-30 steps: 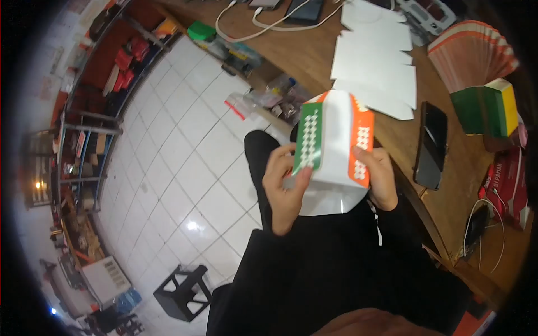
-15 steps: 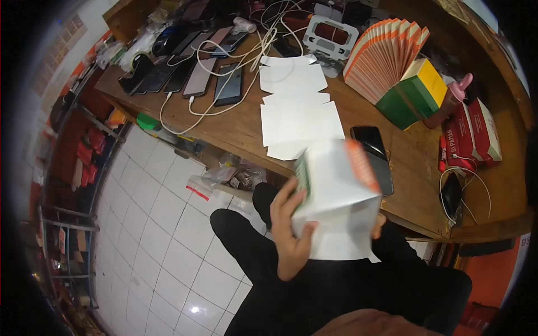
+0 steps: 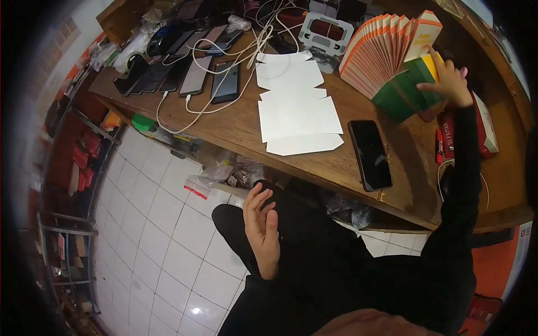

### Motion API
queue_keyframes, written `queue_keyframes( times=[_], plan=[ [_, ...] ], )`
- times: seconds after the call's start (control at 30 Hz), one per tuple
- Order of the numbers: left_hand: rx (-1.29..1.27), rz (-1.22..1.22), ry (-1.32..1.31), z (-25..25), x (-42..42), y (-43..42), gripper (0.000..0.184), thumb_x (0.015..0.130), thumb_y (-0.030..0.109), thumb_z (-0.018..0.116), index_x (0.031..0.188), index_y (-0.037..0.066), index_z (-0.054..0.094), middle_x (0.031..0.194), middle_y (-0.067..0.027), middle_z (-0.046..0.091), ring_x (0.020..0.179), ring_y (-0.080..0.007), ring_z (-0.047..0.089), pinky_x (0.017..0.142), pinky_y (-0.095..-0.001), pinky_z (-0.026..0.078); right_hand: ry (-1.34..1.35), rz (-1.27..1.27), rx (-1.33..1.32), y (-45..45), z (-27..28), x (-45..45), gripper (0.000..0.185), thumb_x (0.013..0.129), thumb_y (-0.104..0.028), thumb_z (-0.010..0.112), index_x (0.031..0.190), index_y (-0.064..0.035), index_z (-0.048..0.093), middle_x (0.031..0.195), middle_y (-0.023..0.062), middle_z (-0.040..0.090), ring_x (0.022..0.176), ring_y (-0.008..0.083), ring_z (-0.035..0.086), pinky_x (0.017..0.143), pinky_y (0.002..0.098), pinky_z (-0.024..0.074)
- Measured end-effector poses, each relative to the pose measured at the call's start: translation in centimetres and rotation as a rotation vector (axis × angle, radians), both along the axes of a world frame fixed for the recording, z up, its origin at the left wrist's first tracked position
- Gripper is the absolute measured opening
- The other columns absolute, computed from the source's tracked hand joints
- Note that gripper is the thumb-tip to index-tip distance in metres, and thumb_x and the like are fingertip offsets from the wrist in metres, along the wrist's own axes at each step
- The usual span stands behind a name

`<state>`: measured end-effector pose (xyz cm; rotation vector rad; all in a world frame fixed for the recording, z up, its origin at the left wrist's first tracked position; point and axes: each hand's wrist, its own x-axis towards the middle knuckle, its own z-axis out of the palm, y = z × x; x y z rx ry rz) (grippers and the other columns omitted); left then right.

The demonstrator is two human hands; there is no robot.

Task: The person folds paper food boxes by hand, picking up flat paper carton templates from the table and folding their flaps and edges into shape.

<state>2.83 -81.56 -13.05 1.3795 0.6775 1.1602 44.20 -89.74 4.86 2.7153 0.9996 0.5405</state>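
My left hand [image 3: 261,228] is raised over my lap with its fingers apart and nothing in it. At the back right of the desk, my right hand [image 3: 446,84] reaches over the green and yellow end of a fanned row of folded boxes [image 3: 381,56], fingers spread. An orange and white box [image 3: 424,35] stands behind its fingertips; contact with it is unclear. A flat white cardboard sheet [image 3: 298,109] lies on the desk, with a black phone [image 3: 370,155] to its right.
On the wooden desk [image 3: 224,124] are several phones [image 3: 225,82], tangled white cables [image 3: 246,53] and a grey plastic frame [image 3: 327,33]. Red packages [image 3: 483,127] stand at the right. Plastic bags [image 3: 241,171] sit below the desk's front edge.
The white, green and orange box has left my hands. My right hand has moved up and right to the fanned boxes, where an orange and white box now stands. My left hand has let go.
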Motion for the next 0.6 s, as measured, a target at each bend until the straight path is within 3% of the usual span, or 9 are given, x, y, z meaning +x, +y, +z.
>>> queue_keyframes(
  times=[0.07,0.2,0.3,0.33,0.4,0.43,0.47,0.53,0.6],
  plan=[
    [-0.006,-0.017,0.025,-0.1,0.0,-0.1,0.030,0.089,0.017,0.044,0.113,0.000,0.047,0.125,-0.0154,0.041,0.107,-0.0228,0.049,0.086,-0.0333,0.041,0.054,0.016,-0.080,1.8,0.3,1.0,0.103,0.052,-0.040,0.075,0.137,-0.0339,0.016,0.110,0.0215,0.044,0.103,0.0429,0.044,0.084,0.0482,0.0377],
    [-0.039,-0.069,0.053,-0.1,0.1,-0.1,0.028,0.089,0.016,0.045,0.110,-0.002,0.048,0.120,-0.0148,0.044,0.104,-0.0222,0.051,0.084,-0.0327,0.042,0.274,0.258,-0.053,2.1,-2.5,4.4,0.105,0.049,-0.033,0.077,0.136,-0.0318,0.018,0.114,0.0223,0.041,0.105,0.0443,0.041,0.087,0.0492,0.0354],
    [-0.093,-0.076,0.014,0.1,0.4,0.0,0.027,0.089,0.014,0.045,0.110,-0.002,0.049,0.118,-0.0143,0.047,0.103,-0.0220,0.051,0.085,-0.0317,0.042,0.021,0.439,0.238,1.1,-5.7,3.7,0.098,0.055,-0.041,0.075,0.136,-0.0229,0.022,0.128,0.0238,0.032,0.116,0.0455,0.032,0.093,0.0504,0.0319],
    [-0.105,-0.068,0.020,0.2,0.5,0.0,0.027,0.089,0.014,0.045,0.110,-0.002,0.049,0.118,-0.0143,0.047,0.103,-0.0220,0.051,0.085,-0.0317,0.042,0.031,0.446,0.228,0.5,-6.4,3.5,0.098,0.055,-0.041,0.075,0.136,-0.0229,0.022,0.128,0.0238,0.032,0.116,0.0455,0.032,0.093,0.0504,0.0319],
    [-0.098,-0.123,0.016,0.3,0.5,0.1,0.025,0.089,0.011,0.044,0.110,-0.003,0.049,0.115,-0.0135,0.049,0.103,-0.0214,0.051,0.085,-0.0304,0.041,-0.148,0.688,0.404,-0.4,-7.9,4.3,0.098,0.058,-0.045,0.073,0.137,-0.0187,0.020,0.132,0.0249,0.027,0.119,0.0433,0.030,0.093,0.0506,0.0313],
    [-0.105,-0.156,0.026,0.4,0.3,0.1,0.024,0.089,0.009,0.043,0.109,-0.003,0.049,0.113,-0.0126,0.051,0.102,-0.0203,0.051,0.085,-0.0294,0.040,-0.158,0.570,0.376,-0.7,-8.1,4.4,0.098,0.060,-0.047,0.071,0.137,-0.0155,0.020,0.134,0.0246,0.025,0.121,0.0404,0.029,0.093,0.0504,0.0309],
    [-0.126,-0.179,0.061,0.4,0.1,0.1,0.023,0.089,0.010,0.044,0.108,-0.002,0.050,0.111,-0.0121,0.052,0.102,-0.0193,0.051,0.085,-0.0292,0.040,-0.264,0.319,0.325,-0.3,-7.8,2.0,0.091,0.064,-0.040,0.071,0.136,-0.0149,0.022,0.134,0.0239,0.027,0.122,0.0382,0.030,0.093,0.0505,0.0309],
    [-0.116,-0.166,0.057,0.2,-0.4,-0.1,0.023,0.089,0.011,0.044,0.107,-0.002,0.050,0.109,-0.0119,0.053,0.102,-0.0188,0.051,0.085,-0.0293,0.040,-0.469,0.461,0.394,1.7,-6.6,-4.6,0.082,0.068,-0.036,0.069,0.135,-0.0123,0.027,0.132,0.0238,0.033,0.124,0.0393,0.029,0.098,0.0423,0.0283],
    [-0.111,-0.117,0.052,-0.1,-0.9,-0.3,0.023,0.090,0.012,0.044,0.106,-0.002,0.050,0.107,-0.0119,0.054,0.100,-0.0187,0.052,0.085,-0.0296,0.040,-0.098,0.854,0.398,3.8,-7.9,-9.4,0.080,0.069,-0.031,0.069,0.133,-0.0087,0.028,0.132,0.0226,0.033,0.124,0.0370,0.029,0.099,0.0405,0.0284]
  ],
)
